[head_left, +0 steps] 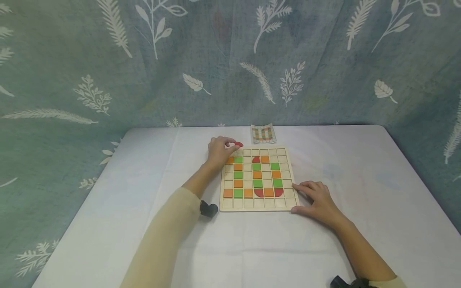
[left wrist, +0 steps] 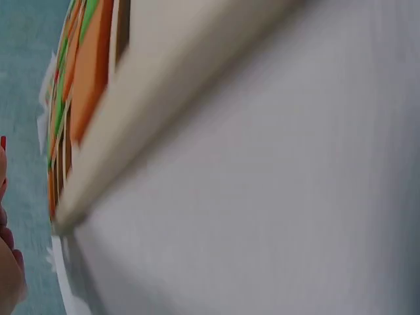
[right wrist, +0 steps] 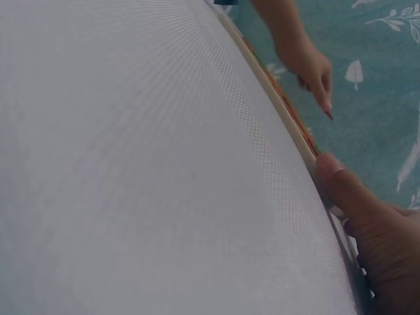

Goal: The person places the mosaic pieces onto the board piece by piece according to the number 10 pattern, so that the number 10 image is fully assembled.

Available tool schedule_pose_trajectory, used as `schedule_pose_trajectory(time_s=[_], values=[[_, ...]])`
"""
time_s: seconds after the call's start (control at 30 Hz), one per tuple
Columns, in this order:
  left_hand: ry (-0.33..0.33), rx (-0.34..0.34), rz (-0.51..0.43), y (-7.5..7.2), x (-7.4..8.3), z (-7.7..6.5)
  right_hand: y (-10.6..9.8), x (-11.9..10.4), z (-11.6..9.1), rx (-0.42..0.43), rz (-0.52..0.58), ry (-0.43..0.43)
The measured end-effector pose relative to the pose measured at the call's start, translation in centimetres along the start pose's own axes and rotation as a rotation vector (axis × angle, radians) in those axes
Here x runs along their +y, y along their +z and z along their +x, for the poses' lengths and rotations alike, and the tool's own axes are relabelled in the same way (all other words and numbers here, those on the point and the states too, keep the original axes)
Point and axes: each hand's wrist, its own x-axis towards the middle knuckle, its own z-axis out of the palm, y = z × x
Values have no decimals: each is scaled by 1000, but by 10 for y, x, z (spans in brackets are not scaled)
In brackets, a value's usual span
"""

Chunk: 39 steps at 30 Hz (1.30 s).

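A square wooden grid board (head_left: 269, 204) lies on the white table, with orange and green squares and a few rounded red pieces set in its cells. My left hand (head_left: 219, 153) pinches a small red piece with a curved edge (head_left: 239, 144) between thumb and fingertips, above the board's far left corner. In the right wrist view, the red tip (right wrist: 329, 115) points out from those fingers. My right hand (head_left: 320, 202) rests at the board's near right corner, index finger against the right edge and thumb at the corner. The left wrist view catches only part of the left hand (left wrist: 8, 262).
Behind the board lies a small card (head_left: 263, 134) printed with a coloured grid pattern. White cloth (head_left: 360, 168) covers the table. A green leaf-patterned curtain (head_left: 223, 60) hangs along the back edge.
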Motion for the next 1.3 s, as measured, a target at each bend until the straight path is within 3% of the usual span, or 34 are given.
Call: schedule_pose_trajectory(time_s=[0.37,0.63,0.8,1.07,1.3], values=[[139,-35,35,25,38,-13,0,0,0,2,0,1],[172,-105,57,53,60,-24,-2,-1,-1,1,0,18],[204,-98,109,63,66,-28,0,-1,0,-13,-8,13],[160,-105,187,72,67,-28,0,-3,2,-23,-10,20],[204,-78,291,79,71,-26,-2,-1,1,-22,13,26]])
